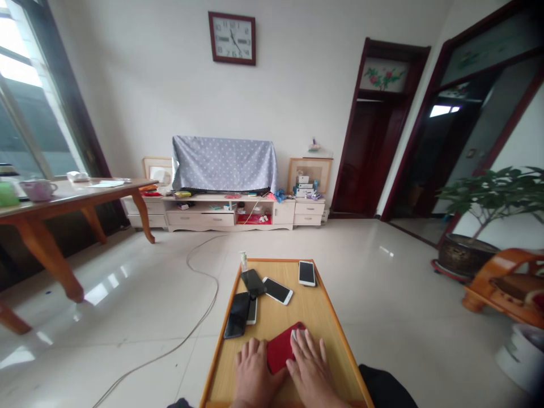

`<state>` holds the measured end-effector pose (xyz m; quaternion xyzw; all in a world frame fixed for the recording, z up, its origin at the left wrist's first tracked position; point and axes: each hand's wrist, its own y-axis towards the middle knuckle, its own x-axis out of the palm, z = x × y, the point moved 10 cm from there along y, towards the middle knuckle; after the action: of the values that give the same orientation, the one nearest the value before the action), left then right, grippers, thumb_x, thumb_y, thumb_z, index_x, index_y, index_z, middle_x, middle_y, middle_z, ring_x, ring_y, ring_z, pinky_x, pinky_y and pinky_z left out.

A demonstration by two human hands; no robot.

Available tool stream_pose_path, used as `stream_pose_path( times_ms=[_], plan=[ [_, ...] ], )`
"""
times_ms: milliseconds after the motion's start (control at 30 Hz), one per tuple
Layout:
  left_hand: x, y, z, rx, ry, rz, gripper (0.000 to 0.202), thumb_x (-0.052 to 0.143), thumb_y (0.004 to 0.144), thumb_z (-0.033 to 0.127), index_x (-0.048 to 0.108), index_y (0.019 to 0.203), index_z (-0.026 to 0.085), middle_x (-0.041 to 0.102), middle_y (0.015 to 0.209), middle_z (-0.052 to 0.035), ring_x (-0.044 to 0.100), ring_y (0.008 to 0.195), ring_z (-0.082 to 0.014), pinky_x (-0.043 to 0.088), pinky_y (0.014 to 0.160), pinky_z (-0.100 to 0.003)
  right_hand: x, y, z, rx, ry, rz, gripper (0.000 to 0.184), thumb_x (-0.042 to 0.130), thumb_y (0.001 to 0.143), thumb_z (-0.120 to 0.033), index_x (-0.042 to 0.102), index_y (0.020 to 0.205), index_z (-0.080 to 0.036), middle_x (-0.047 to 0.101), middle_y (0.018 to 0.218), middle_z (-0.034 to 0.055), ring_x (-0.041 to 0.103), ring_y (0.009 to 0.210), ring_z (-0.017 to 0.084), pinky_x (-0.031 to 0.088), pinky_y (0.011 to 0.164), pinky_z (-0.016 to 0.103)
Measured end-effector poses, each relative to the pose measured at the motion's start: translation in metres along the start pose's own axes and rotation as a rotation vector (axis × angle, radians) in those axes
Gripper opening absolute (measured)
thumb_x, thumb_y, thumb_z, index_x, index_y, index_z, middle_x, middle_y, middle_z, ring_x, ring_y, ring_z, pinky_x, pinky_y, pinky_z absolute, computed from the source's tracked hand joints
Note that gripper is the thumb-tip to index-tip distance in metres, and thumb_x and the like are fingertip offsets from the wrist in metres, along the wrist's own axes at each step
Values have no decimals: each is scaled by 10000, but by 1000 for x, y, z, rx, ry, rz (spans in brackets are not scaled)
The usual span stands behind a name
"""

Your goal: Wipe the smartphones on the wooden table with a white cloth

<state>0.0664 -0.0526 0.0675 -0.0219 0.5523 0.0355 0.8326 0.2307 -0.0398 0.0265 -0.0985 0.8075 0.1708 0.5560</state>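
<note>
A red phone (280,347) lies slantwise on the small wooden table (329,328), its red back facing up. Against its left side, my left hand (257,371) is closed on it, fingers curled, the thumb along the near edge. My right hand (312,365) rests over the phone's right part, fingers extended. Under its fingertips a small white cloth or tissue (294,336) presses on the red surface; most of it is hidden.
Beyond the hands lie a black phone (237,315), a dark phone (253,282), a white-framed phone (277,290) and another white phone (306,273). A small pump bottle (243,260) stands at the far left corner. A cable (212,300) crosses the floor.
</note>
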Motion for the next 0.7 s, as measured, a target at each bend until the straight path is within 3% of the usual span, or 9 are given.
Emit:
stream_pose_path(
  times_ms=[167, 267, 367, 500, 600, 700],
  plan=[
    [-1, -2, 8, 30, 43, 4, 667, 586, 731, 702, 636, 1202, 233, 602, 1211, -127, 483, 1166, -345, 308, 968, -434, -22, -2, 14, 48, 27, 15, 577, 253, 1050, -523, 212, 1595, -337, 185, 1656, 19, 198, 1526, 294, 177, 1219, 619],
    [1, -1, 10, 35, 62, 15, 730, 598, 740, 681, 571, 1309, 223, 593, 1258, -132, 476, 1200, -333, 305, 986, -430, -35, -5, 21, 99, 41, 27, 559, 208, 1063, -470, 227, 1597, -303, 248, 1648, 36, 207, 1528, 262, 155, 1233, 584],
    [3, -1, 11, 53, 61, 48, 753, 608, 759, 619, 508, 1376, 199, 585, 1299, -136, 475, 1231, -324, 296, 1014, -435, -36, -10, 22, 118, 50, -31, 571, 208, 1059, -511, 195, 1599, -326, 264, 1645, 8, 177, 1536, 251, 107, 1240, 580],
    [6, -2, 13, 107, 37, 74, 676, 623, 772, 482, 493, 1371, 199, 600, 1309, -117, 479, 1249, -304, 299, 1022, -425, -33, -9, 21, 169, 30, -113, 605, 193, 1045, -571, 118, 1601, -346, 164, 1670, -21, 80, 1551, 249, 48, 1237, 584],
    [7, -1, 12, 136, 11, 93, 622, 621, 776, 425, 498, 1347, 210, 618, 1295, -104, 487, 1240, -291, 298, 1022, -413, -29, -6, 9, 175, 26, -173, 625, 169, 1036, -600, 101, 1600, -340, 138, 1672, -25, 36, 1553, 261, -21, 1225, 601],
    [11, 1, 8, 138, -6, 96, 583, 608, 803, 432, 500, 1333, 215, 625, 1285, -100, 495, 1224, -287, 305, 1006, -404, -24, -8, -20, 82, 66, -231, 615, 151, 1040, -591, 150, 1598, -335, 213, 1656, -18, 49, 1552, 272, -83, 1212, 603]
  ],
)
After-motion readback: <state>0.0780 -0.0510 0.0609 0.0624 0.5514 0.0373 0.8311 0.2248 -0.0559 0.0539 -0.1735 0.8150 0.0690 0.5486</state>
